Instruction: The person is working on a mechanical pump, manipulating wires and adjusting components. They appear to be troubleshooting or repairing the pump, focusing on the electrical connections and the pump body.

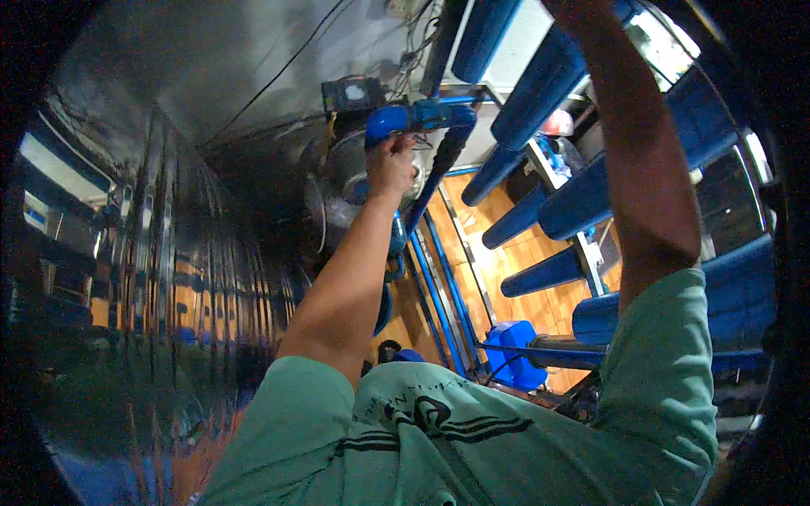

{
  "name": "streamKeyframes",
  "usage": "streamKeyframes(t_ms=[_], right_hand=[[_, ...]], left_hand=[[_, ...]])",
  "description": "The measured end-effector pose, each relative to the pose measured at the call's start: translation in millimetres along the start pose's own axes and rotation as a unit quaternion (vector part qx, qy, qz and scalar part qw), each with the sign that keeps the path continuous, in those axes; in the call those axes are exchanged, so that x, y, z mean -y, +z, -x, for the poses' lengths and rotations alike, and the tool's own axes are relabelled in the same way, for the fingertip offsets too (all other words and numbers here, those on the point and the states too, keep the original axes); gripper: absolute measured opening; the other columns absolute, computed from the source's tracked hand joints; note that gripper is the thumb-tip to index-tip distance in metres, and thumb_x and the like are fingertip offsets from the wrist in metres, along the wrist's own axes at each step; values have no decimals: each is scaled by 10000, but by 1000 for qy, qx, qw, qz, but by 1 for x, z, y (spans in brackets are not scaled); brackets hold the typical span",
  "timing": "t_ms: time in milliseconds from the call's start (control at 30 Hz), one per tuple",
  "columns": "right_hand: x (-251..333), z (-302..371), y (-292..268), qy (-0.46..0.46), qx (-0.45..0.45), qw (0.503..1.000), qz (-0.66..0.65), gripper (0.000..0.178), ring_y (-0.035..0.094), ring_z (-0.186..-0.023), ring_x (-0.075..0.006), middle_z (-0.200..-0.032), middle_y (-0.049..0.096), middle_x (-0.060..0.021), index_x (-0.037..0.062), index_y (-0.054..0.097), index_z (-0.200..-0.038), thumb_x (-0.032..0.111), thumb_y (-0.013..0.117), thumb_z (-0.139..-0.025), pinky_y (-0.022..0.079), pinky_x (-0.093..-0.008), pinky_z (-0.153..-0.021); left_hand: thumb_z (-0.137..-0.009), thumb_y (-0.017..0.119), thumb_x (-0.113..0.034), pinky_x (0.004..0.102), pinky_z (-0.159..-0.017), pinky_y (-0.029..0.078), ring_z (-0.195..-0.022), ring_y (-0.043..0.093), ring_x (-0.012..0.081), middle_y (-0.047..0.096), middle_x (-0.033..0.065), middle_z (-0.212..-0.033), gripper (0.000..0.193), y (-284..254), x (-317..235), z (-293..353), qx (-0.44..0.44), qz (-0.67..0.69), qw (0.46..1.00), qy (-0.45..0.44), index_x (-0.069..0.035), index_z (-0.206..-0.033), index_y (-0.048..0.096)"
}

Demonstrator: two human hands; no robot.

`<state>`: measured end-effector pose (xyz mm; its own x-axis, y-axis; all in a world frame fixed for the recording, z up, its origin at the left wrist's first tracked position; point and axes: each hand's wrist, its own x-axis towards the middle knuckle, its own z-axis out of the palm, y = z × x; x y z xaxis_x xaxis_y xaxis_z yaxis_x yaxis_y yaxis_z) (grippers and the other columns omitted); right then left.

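My left arm reaches up the middle, and my left hand is curled just below a blue pipe elbow. Its fingers are bent in close against the underside of the elbow; what they hold, if anything, I cannot make out. From the elbow a blue pipe runs right, then turns down. Behind the hand is a rounded, shiny metal tank. My right arm stretches up along the right side past thick blue cylinders. Only the base of my right hand shows at the top edge, its fingers out of view.
A ribbed, reflective metal surface curves along the left. Several blue cylinders slant across the right on a white frame. Lower right is a blue box-shaped part above the orange tiled floor. Loose dark cables hang at the top.
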<state>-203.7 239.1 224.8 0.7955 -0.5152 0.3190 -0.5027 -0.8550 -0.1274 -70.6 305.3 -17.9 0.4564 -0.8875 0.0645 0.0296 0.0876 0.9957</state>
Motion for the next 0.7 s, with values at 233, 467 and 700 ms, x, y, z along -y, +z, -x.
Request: streamKeyframes(t_ms=[233,467,700], right_hand=[[-5,67,126,65,-28,980,-186,147,617,-690,-281,-736,618,-88,50,633,-933,179,571,-899,459,-420,-594],[51,109,261,295,-131,789,-523,326,626,-892,-160,-966,689,-113,-37,642,-1095,236,604,-922,485,-312,-809],[36,71,206,301,-236,800,-463,407,667,-804,-242,-870,695,-145,-12,658,-1042,373,611,-918,503,-354,-746]], left_hand=[[-838,676,-254,385,-711,525,-790,678,268,677,91,-811,228,-46,-58,20,7,-247,966,75,-105,-1009,702],[-684,794,-232,415,-955,464,-1135,548,314,557,76,-1274,519,-65,-90,4,39,-538,696,474,-152,-1174,641],[-728,769,-251,426,-928,484,-1099,585,305,575,84,-1267,559,-72,-82,-20,74,-545,711,438,-159,-1244,575]])
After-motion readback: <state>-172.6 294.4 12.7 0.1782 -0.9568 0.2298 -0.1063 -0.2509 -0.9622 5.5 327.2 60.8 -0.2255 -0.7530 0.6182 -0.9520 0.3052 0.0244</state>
